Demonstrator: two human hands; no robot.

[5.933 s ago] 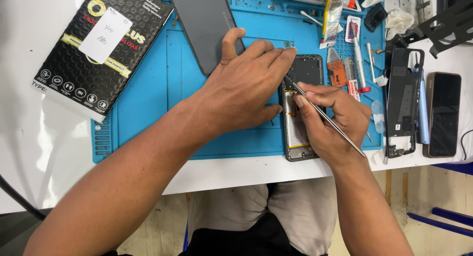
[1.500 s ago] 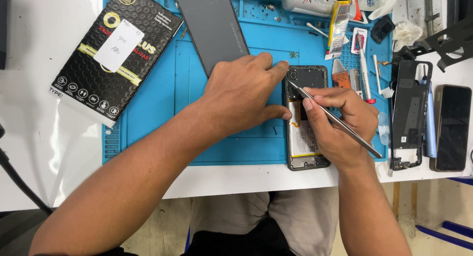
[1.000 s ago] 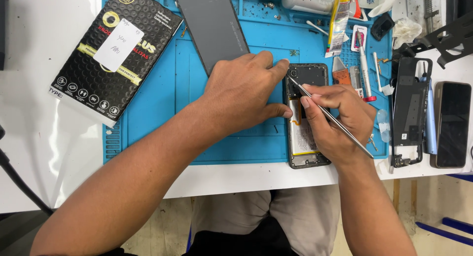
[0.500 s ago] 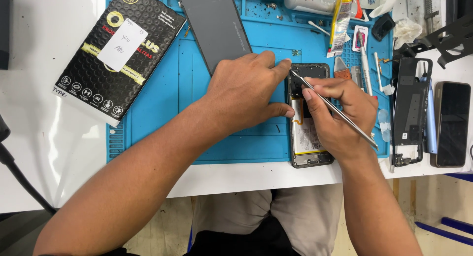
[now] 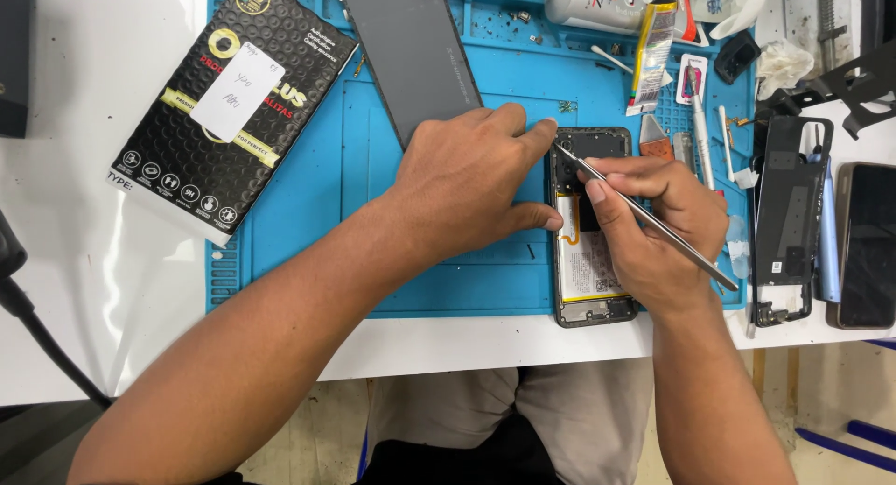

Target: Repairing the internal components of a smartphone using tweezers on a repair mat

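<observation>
Left hand (image 5: 467, 191): lies palm down on the blue mat (image 5: 308, 214), fingers pressed together & stretched toward the opened phone (image 5: 590, 228); index tip touches the phone's top left corner, thumb rests against its left edge, so the hand pins it flat, nothing pinched
Right hand (image 5: 658, 228): curled over the phone's right side, thumb & forefinger pinching metal tweezers (image 5: 644, 219) like a pen, other fingers folded under
Tweezers: slim, silvery, slanted; tip sits at the phone's upper left, by the camera area, just beside the left index tip; back end sticks out past the wrist to the lower right. Whether the prongs are squeezed on anything, can't tell
Opened phone: back cover off, lying face down near the mat's front right edge, between both hands; white battery w/ yellow border shows in the middle, dark board parts at top & bottom
Grey back cover (image 5: 411, 51): flat on the mat above the left hand, angled, its lower end next to the knuckles
Black box (image 5: 229, 98): patterned, w/ a white sticker, half on the mat's left edge, half on the white table (image 5: 84, 224)
Top right of mat: glue tube (image 5: 651, 46), white bottle (image 5: 597, 0), small tools, well apart from the hands
Right of mat: black phone frame (image 5: 789, 219) & a dark phone (image 5: 866, 242) side by side
Below: person's lap under the table edge
</observation>
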